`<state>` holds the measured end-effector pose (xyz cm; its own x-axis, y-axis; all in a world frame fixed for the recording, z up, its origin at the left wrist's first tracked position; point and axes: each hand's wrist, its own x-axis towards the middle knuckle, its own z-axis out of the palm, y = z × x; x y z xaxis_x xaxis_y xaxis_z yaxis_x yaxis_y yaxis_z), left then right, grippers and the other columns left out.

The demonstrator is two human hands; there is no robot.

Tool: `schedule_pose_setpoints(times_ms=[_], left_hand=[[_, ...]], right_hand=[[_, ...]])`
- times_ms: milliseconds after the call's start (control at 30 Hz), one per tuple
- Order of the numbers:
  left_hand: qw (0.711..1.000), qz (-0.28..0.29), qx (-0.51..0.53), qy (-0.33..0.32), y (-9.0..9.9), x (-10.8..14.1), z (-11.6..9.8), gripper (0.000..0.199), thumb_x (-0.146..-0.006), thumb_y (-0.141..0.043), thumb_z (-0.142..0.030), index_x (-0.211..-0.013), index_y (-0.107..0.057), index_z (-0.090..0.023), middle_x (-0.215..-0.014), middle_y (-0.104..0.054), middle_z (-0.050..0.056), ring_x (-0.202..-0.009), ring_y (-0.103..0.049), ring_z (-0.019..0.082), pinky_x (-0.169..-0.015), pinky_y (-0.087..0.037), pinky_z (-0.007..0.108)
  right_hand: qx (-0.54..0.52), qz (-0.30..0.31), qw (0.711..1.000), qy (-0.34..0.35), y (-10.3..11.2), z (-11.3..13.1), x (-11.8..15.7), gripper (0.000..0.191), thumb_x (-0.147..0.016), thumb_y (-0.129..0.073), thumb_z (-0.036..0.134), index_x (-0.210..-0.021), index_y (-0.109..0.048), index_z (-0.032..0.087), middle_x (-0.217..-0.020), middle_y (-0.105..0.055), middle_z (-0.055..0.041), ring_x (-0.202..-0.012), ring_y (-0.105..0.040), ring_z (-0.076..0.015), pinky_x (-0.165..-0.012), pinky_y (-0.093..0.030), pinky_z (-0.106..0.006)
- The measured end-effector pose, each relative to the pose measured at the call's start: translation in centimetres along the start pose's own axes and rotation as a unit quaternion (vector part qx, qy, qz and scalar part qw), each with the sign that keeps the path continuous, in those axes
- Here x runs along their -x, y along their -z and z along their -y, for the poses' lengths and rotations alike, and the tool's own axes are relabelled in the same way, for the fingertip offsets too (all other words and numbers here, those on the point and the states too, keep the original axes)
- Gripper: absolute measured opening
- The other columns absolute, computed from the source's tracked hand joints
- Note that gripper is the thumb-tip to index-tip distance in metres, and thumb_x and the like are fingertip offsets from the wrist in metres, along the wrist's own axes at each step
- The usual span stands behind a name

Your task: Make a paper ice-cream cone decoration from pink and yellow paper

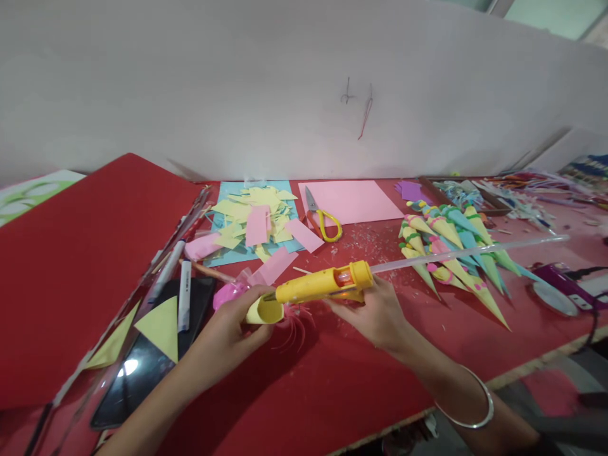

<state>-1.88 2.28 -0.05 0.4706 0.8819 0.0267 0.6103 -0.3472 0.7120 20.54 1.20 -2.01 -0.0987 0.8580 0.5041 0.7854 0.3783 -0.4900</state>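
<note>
Left hand (234, 327): fingers closed around a rolled yellow paper (259, 314), over the red bench (304, 386).
Right hand (377, 315): fingers wrapped around a yellow glue gun (311, 286), clear glue stick (475, 253) jutting from its rear.
Nozzle (270, 296): at the roll's open end; contact unclear.
Scissors (316, 210): overlapping the pink sheet (363, 202), beyond the gun.
Cones (449, 236): piled to the right.

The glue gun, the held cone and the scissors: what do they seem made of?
Glue gun: likely hard plastic, smooth and moulded. Cone: probably matte paper, judging by its thin rolled edge. Scissors: grey, metal-looking blades; handles possibly plastic-coated, red and yellow.
</note>
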Motion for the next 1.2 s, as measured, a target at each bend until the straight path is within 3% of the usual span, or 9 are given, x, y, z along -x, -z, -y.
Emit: schedule_pose_setpoints(times_ms=[233,500,633,933,1200], left_hand=[[0.995,-0.068,-0.058,-0.044,-0.2,0.0,0.6,0.03,-0.076,-0.046,-0.028,-0.106,-0.047,-0.021,-0.087,-0.065,0.0,-0.069,-0.061,0.014,-0.061,-0.046,0.02],[0.989,-0.086,-0.109,-0.058,-0.5,0.0,1.0,0.034,-0.078,-0.047,-0.028,-0.111,-0.044,-0.021,-0.107,-0.062,0.006,-0.089,-0.062,0.019,-0.077,-0.046,0.027],[0.989,-0.09,-0.096,-0.065,-0.6,-0.1,1.2,0.037,-0.078,-0.047,-0.028,-0.114,-0.042,-0.021,-0.11,-0.061,0.007,-0.095,-0.06,0.022,-0.076,-0.047,0.027],[0.991,-0.078,-0.094,-0.053,-0.1,0.1,1.3,0.043,-0.078,-0.046,-0.03,-0.119,-0.039,-0.021,-0.082,-0.063,0.001,-0.069,-0.061,0.016,-0.059,-0.046,0.022],[0.986,-0.117,-0.112,-0.044,-0.1,0.2,0.8,0.043,-0.076,-0.044,-0.026,-0.118,-0.041,-0.024,-0.081,-0.062,0.0,-0.064,-0.06,0.016,-0.058,-0.045,0.023]], right_hand=[[-0.006,0.024,1.0,-0.005,-0.1,-0.1,0.3,0.019,-0.074,-0.057,0.031,-0.086,-0.06,0.017,-0.074,-0.069,-0.0067,-0.063,-0.066,-0.02,-0.055,-0.051,-0.028],[0.006,0.057,0.998,-0.02,0.2,0.5,0.2,0.017,-0.07,-0.055,0.023,-0.087,-0.059,0.019,-0.07,-0.067,-0.0037,-0.061,-0.063,-0.0181,-0.054,-0.046,-0.025],[0.005,0.069,0.997,-0.028,0.3,0.7,0.1,0.014,-0.068,-0.053,0.02,-0.081,-0.059,0.019,-0.068,-0.065,-0.0021,-0.056,-0.06,-0.0162,-0.051,-0.044,-0.025],[-0.066,0.101,0.992,-0.026,0.7,1.1,-0.3,0.014,-0.065,-0.05,0.015,-0.076,-0.056,0.018,-0.06,-0.06,0.0012,-0.045,-0.051,-0.0114,-0.045,-0.038,-0.021],[-0.027,0.12,0.992,0.003,0.7,0.7,-0.2,0.018,-0.065,-0.049,0.015,-0.081,-0.057,0.018,-0.064,-0.062,-0.0004,-0.053,-0.056,-0.0145,-0.05,-0.041,-0.023]])
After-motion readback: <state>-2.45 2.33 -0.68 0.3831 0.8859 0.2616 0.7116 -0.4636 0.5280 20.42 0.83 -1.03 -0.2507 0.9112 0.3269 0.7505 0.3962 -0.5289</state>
